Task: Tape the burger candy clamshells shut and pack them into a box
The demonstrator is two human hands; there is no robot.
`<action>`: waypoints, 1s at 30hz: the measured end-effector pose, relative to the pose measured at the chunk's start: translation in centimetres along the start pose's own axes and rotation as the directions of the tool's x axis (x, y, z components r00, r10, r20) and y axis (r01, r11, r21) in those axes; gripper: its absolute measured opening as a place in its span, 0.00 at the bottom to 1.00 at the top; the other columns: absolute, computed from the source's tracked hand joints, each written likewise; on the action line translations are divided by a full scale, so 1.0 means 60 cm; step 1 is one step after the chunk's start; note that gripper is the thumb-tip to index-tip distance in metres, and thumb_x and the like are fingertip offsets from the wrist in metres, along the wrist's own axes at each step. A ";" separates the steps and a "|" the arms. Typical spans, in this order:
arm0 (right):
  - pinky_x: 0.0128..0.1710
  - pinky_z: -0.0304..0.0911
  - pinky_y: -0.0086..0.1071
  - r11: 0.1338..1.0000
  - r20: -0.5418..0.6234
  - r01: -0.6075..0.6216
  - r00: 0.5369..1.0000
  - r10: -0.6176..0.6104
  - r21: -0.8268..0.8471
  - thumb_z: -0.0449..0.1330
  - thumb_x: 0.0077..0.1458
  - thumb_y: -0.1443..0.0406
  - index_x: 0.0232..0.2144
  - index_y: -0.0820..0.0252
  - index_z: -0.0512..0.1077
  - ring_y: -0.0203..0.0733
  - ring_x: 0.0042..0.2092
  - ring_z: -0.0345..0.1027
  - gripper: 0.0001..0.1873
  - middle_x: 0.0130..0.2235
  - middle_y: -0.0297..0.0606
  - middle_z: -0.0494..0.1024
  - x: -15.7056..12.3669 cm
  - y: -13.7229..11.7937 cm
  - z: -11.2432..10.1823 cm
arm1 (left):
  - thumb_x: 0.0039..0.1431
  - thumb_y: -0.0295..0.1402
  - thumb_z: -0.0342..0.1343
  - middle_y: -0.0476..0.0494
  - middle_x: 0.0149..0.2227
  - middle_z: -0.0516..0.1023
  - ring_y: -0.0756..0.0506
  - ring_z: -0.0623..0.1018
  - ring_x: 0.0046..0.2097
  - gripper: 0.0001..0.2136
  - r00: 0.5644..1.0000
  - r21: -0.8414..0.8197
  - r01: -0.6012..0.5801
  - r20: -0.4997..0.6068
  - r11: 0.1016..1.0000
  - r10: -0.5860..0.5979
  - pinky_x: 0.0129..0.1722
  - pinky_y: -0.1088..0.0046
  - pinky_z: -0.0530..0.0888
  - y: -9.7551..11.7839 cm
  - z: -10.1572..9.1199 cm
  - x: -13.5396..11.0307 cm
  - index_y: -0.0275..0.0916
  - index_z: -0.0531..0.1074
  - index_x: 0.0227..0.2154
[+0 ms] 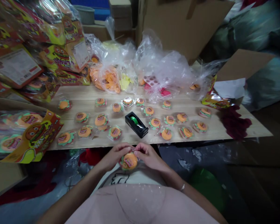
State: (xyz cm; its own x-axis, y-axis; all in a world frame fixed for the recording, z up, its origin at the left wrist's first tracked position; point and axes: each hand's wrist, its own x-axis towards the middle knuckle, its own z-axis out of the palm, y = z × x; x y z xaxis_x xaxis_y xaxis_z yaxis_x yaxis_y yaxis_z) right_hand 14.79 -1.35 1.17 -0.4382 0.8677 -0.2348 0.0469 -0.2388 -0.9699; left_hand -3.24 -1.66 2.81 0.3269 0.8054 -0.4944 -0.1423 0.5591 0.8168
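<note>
In front of my body, just below the table's near edge, a wrapped candy burger point(130, 161) with an orange bun and green frill hangs between my hands. My left hand point(118, 152) pinches the upper left of its clear wrapper. On the other side, my right hand point(147, 152) has thumb and finger closed on the wrapper's upper right. Straight ahead on the table stands a black tape dispenser point(137, 124) with a green roll. Several more wrapped candy burgers point(115, 132) lie spread to both sides of it.
At the left stands an open display box point(40, 137) of burgers, with packed boxes point(63, 57) stacked behind. Clear bags point(107, 76) of orange and yellow pieces line the table's point(102, 141) back. A dark red cloth point(235, 123) and another open box point(218, 99) are at right.
</note>
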 end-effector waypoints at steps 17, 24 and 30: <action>0.27 0.54 0.27 0.997 -0.187 -0.004 0.982 0.018 0.074 0.59 0.50 0.56 0.25 0.61 0.66 0.33 0.27 0.57 0.13 0.25 0.31 0.66 -0.031 0.017 0.003 | 0.44 0.39 0.64 0.51 0.24 0.73 0.52 0.70 0.24 0.13 0.998 -0.129 0.021 -0.050 0.991 -0.028 0.25 0.79 0.65 -0.046 0.019 0.000 0.35 0.68 0.24; 0.27 0.54 0.26 0.997 -0.206 0.036 0.978 -0.020 0.071 0.58 0.52 0.57 0.26 0.61 0.67 0.33 0.27 0.58 0.13 0.25 0.31 0.67 -0.017 0.042 0.015 | 0.45 0.40 0.64 0.53 0.21 0.69 0.53 0.69 0.22 0.14 0.989 -0.237 0.088 -0.093 0.967 -0.113 0.22 0.80 0.64 -0.039 0.030 -0.012 0.36 0.67 0.26; 0.28 0.56 0.27 0.994 -0.230 0.085 0.968 -0.099 -0.071 0.57 0.53 0.57 0.28 0.60 0.68 0.34 0.28 0.59 0.11 0.26 0.31 0.67 0.006 0.035 -0.024 | 0.51 0.39 0.61 0.42 0.38 0.74 0.46 0.76 0.35 0.18 0.991 -0.356 0.122 -0.004 0.926 -0.132 0.35 0.68 0.72 -0.037 0.034 -0.036 0.39 0.67 0.43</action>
State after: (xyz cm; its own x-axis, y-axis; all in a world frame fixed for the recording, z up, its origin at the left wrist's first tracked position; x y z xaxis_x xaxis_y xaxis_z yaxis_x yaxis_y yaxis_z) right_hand 16.00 -0.92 -1.03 -0.2221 0.9640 -0.1460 0.0737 -0.1327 -0.9884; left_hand -1.74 -5.03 2.69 0.3393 0.7250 -0.5994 -0.4246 0.6866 0.5901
